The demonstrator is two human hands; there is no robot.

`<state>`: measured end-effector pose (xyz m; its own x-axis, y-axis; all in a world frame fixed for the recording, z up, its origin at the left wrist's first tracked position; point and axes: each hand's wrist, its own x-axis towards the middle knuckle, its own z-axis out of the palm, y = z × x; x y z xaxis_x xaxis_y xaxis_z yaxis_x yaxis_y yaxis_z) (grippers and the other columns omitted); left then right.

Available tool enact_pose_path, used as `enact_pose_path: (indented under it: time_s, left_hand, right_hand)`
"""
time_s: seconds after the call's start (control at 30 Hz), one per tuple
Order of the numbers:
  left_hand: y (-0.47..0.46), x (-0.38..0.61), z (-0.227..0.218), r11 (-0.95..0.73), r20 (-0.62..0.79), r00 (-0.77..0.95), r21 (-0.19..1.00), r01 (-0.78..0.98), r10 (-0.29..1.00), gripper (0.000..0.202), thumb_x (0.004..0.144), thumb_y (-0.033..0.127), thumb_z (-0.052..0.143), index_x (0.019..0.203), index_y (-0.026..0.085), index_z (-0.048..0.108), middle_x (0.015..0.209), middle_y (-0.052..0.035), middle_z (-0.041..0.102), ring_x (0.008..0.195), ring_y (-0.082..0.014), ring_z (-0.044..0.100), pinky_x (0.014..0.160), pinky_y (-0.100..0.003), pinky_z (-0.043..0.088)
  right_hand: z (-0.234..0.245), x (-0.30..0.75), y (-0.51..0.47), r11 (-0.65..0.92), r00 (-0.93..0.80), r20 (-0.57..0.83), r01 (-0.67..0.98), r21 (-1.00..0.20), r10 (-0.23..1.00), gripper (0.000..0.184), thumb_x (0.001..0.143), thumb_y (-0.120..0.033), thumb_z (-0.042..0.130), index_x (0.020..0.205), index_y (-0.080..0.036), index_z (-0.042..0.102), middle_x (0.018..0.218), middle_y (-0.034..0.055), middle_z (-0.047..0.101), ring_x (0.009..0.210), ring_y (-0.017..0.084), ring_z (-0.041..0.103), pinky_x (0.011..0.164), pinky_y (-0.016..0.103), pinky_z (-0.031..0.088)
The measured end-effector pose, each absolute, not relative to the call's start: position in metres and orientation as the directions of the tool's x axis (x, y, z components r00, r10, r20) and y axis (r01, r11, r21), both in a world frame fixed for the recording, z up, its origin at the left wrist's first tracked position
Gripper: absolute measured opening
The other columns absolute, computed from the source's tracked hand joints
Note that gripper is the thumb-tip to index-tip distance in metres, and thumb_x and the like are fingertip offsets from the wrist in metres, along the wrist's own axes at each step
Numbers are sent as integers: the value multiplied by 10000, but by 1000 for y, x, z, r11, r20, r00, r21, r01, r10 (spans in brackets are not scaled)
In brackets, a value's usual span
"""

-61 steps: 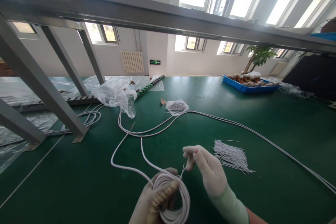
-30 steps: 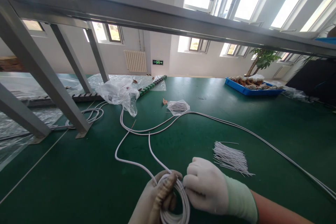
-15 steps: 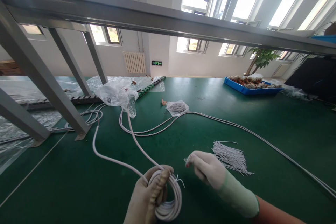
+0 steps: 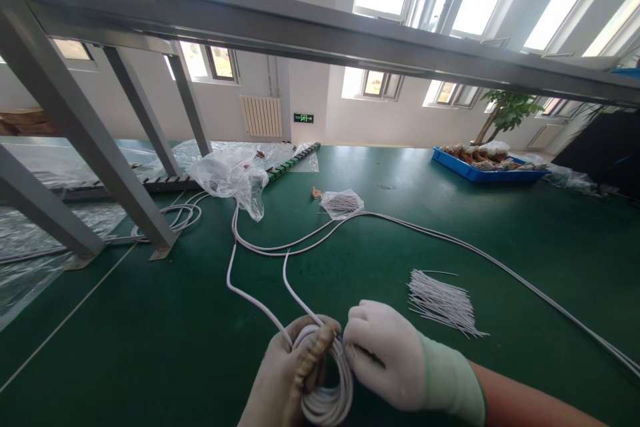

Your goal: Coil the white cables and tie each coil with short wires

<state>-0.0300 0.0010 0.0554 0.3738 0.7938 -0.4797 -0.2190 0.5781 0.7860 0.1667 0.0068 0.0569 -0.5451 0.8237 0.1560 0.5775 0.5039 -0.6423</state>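
My left hand (image 4: 295, 360), in a worn, stained glove, grips a coil of white cable (image 4: 330, 407) at the bottom middle, thumb pressed over its top. Two cable ends run from the coil up the table. My right hand (image 4: 387, 353), in a white glove with a pale green cuff, is closed against the coil's right side. Its fingertips pinch a white twist tie (image 4: 354, 349) there, mostly hidden by the fingers. Right of that hand lies a loose pile of white twist ties (image 4: 443, 303).
A plastic bag of ties (image 4: 342, 203) lies mid-table beside long grey cables (image 4: 465, 245). Crumpled clear plastic (image 4: 230, 173) and a slotted green strip (image 4: 295, 163) lie behind. A blue tray (image 4: 490, 175) stands at back right. Metal frame posts (image 4: 100, 113) rise at left.
My right hand has moved down and left onto the coil, where the tie's ends stuck out. The coil's two free cable ends have drawn in closer.
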Motion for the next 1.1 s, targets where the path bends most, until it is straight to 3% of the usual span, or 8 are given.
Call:
enact_pose_path:
  time_s: [0.13, 0.23, 0.37, 0.47, 0.7, 0.9, 1.0, 1.1]
  left_hand:
    - [-7, -24, 62, 357, -352, 203, 934, 16, 914, 363, 778, 543, 798, 930, 215, 762, 998, -75, 748, 989, -306, 658, 869, -397, 512]
    - [-7, -27, 67, 464, -444, 200, 883, -66, 873, 374, 769, 540, 803, 937, 210, 757, 879, -63, 739, 918, -294, 657, 806, -376, 514]
    - [-6, -36, 66, 509, -459, 242, 834, -212, 855, 394, 762, 526, 810, 967, 193, 758, 925, -65, 743, 850, -248, 649, 793, -350, 523]
    - [-10, -37, 66, 411, -368, 233, 895, -177, 900, 377, 758, 426, 837, 1053, 208, 751, 974, -54, 748, 880, -244, 662, 846, -351, 517]
    - [-3, -37, 73, 573, -491, 333, 789, -221, 805, 186, 889, 357, 704, 951, 186, 745, 903, -54, 738, 842, -225, 665, 820, -342, 514]
    - [3, -37, 62, 619, -487, 415, 731, -287, 768, 371, 740, 514, 847, 897, 194, 739, 862, -28, 723, 836, -220, 639, 829, -346, 525]
    - [-2, -31, 64, 537, -458, 329, 818, -207, 826, 437, 715, 599, 832, 878, 204, 740, 851, -32, 714, 839, -240, 632, 805, -359, 516]
    - [-7, -26, 67, 390, -371, 230, 920, -40, 900, 368, 759, 555, 807, 900, 220, 749, 924, -51, 734, 925, -286, 653, 832, -383, 501]
  right_hand:
    - [52, 155, 4, -298, -392, -458, 405, -864, 798, 234, 828, -307, 468, 630, -254, 357, 504, -68, 295, 444, 128, 309, 442, 266, 262]
    - [55, 162, 4, -340, -475, -440, 285, -896, 763, 227, 901, -339, 454, 700, -238, 422, 537, -79, 321, 432, 110, 293, 415, 240, 274]
    - [59, 179, 3, 165, -309, 14, 468, -868, 951, 215, 982, -325, 497, 1076, -175, 620, 788, 19, 561, 652, 164, 512, 595, 284, 427]
    - [59, 183, 3, 624, -533, 327, 636, -454, 781, 245, 1011, -275, 491, 1196, -196, 630, 966, 82, 607, 783, 211, 530, 678, 334, 413]
    - [53, 178, 15, 814, -720, 466, 581, -2, 515, 432, 1114, -345, 326, 832, -167, 600, 820, 47, 575, 639, 165, 402, 607, 331, 285]
    - [59, 169, 8, 738, -648, 366, 514, -438, 668, 267, 1022, -274, 394, 811, -194, 537, 821, 32, 543, 712, 176, 454, 660, 327, 341]
    - [55, 160, 3, 218, -436, -18, 484, -848, 900, 243, 933, -281, 448, 699, -214, 464, 652, -15, 466, 585, 150, 440, 549, 281, 341]
    - [48, 158, 1, -377, -443, -439, 223, -899, 782, 218, 822, -293, 496, 633, -241, 400, 480, -80, 331, 388, 104, 299, 385, 237, 238]
